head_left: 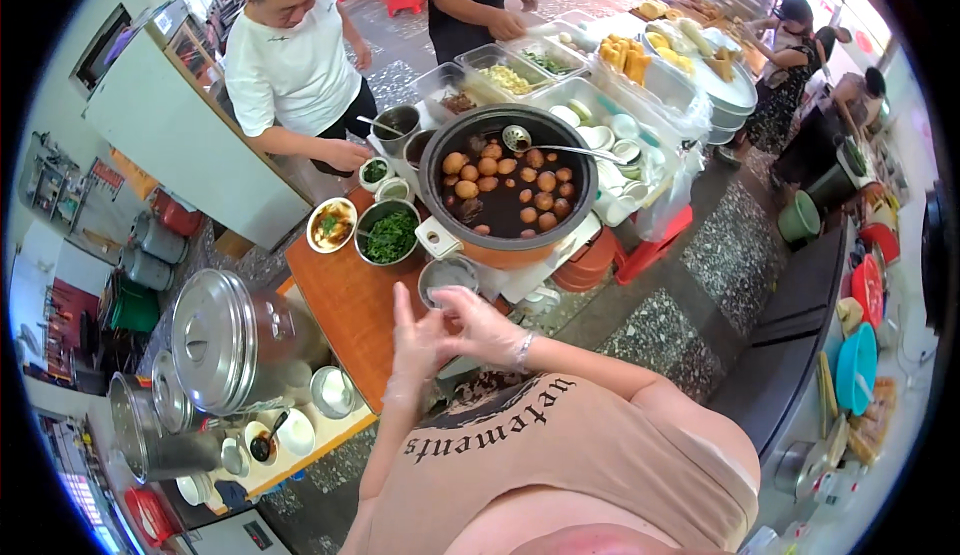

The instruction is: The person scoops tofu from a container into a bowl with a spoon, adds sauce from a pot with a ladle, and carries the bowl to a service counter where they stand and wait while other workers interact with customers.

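Observation:
My left hand (417, 343) and my right hand (487, 329), both in thin clear gloves, meet in front of my chest at the near edge of the table. The left has a finger stretched upward, and the right's fingers reach across toward it. No object shows between them. Just beyond is a small metal bowl (447, 273), partly covered by my fingers. Farther out stands a large dark pot (432, 170) of brown eggs in dark broth, with a slotted ladle (517, 138) across its rim. A metal bowl of chopped greens (388, 236) sits to its left.
A filled white bowl (332, 225) stands on the brown table (325, 273). Across it, a person in white (290, 65) reaches to a small cup of greens (375, 171). Tall steel pots (205, 340) stand left; a red stool (655, 245) is right of the table.

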A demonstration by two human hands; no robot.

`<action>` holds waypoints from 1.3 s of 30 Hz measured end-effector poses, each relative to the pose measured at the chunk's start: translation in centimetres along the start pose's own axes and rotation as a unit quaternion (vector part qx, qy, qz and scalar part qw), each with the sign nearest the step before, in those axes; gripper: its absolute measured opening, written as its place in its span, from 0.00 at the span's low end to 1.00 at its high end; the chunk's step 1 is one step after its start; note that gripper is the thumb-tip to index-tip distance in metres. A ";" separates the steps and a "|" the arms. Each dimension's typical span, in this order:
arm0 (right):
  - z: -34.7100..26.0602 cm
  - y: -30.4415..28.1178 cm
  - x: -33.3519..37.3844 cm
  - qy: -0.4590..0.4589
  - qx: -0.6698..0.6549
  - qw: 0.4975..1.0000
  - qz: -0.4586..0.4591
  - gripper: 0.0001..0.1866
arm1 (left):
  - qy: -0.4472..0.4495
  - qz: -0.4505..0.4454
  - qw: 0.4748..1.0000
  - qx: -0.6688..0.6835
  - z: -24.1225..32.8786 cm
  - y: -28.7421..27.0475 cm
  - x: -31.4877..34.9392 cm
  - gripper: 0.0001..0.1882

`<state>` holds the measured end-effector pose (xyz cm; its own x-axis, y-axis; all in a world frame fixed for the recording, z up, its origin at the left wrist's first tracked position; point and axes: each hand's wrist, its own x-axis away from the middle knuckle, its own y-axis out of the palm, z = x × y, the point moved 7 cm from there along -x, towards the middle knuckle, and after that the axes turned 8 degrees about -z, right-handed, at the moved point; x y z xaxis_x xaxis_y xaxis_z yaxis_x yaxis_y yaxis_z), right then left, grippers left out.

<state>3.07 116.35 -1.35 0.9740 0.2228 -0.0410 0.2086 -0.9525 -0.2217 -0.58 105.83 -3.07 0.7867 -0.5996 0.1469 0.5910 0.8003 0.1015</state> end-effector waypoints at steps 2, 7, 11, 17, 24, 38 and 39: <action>0.7 -1.0 -0.1 0.038 -0.050 0.997 -0.032 0.20 | 0.020 0.046 0.994 0.097 -0.3 -1.6 -0.2 0.33; 1.6 1.6 0.3 0.104 -0.140 0.971 -0.161 0.19 | -0.086 -0.143 0.971 0.169 0.7 4.0 0.5 0.22; 3.9 3.8 -0.1 0.056 -0.235 0.943 -0.227 0.22 | -0.116 -0.153 0.964 0.183 1.2 4.6 0.4 0.19; 1.0 3.1 -0.2 -0.014 -0.305 0.926 -0.222 0.23 | -0.058 -0.118 0.975 0.180 1.2 4.1 -0.1 0.24; -2.9 -2.7 0.0 -0.048 -0.333 0.941 -0.048 0.19 | -0.020 0.052 0.978 0.203 0.4 1.1 -0.1 0.13; -0.3 2.3 -0.1 0.063 -0.424 0.898 -0.103 0.17 | -0.176 0.032 0.894 0.410 -4.4 3.2 1.5 0.09; 0.5 2.3 -0.1 0.087 -0.400 0.907 -0.103 0.16 | -0.153 -0.015 0.892 0.426 -4.4 3.6 1.3 0.09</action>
<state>3.37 114.24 -2.35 0.8921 0.4424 0.0912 0.3166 -0.7565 0.5723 3.36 107.87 -6.82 0.6097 -0.6958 0.3797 0.1588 0.5765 0.8015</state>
